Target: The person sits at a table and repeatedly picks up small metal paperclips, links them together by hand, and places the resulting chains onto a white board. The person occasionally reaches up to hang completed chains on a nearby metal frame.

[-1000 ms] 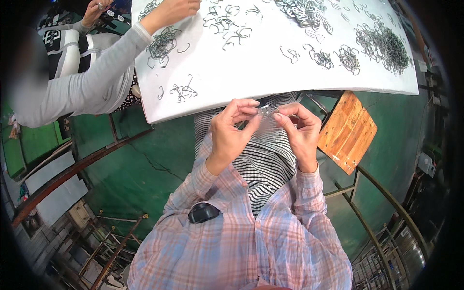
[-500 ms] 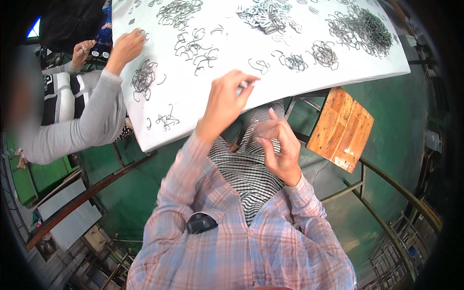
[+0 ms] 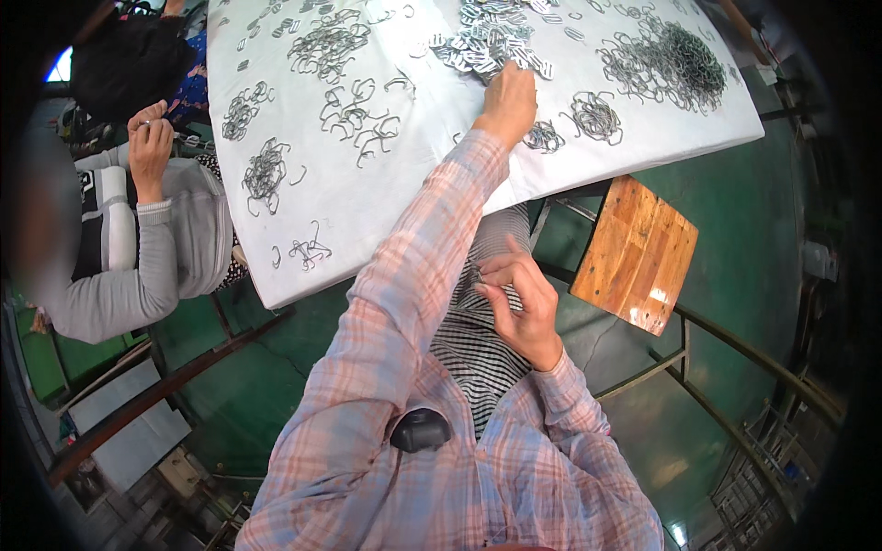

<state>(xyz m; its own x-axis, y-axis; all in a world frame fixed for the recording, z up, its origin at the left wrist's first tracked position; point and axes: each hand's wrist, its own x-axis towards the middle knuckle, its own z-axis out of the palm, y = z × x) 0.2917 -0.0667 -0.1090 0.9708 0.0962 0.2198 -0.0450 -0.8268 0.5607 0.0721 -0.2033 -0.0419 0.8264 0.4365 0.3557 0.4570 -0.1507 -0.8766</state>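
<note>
My left hand [image 3: 508, 103] reaches over the white table [image 3: 340, 207], its fingers drawn together at the near edge of a pile of small flat slotted metal buckles [image 3: 480, 50]. Whatever its fingertips pinch is hidden. Above my lap, my right hand [image 3: 528, 308] is closed in a pinch, with a small dark metal piece [image 3: 477, 277] between thumb and fingers; its exact shape cannot be made out. Beside my left hand lie a small heap of bent wire hooks [image 3: 544, 138] and a larger heap of wire hooks [image 3: 595, 118].
A big mound of wire hooks [image 3: 684, 69] lies at the far right. Several looser hook heaps [image 3: 266, 173] spread over the left side. A co-worker's hands [image 3: 149, 151] work at the left table edge. A wooden stool [image 3: 636, 255] stands right of my lap.
My left hand has moved away from above the near table edge, forward to the buckle pile. My right hand has shifted slightly down. The co-worker's reaching hand has drawn back from the table.
</note>
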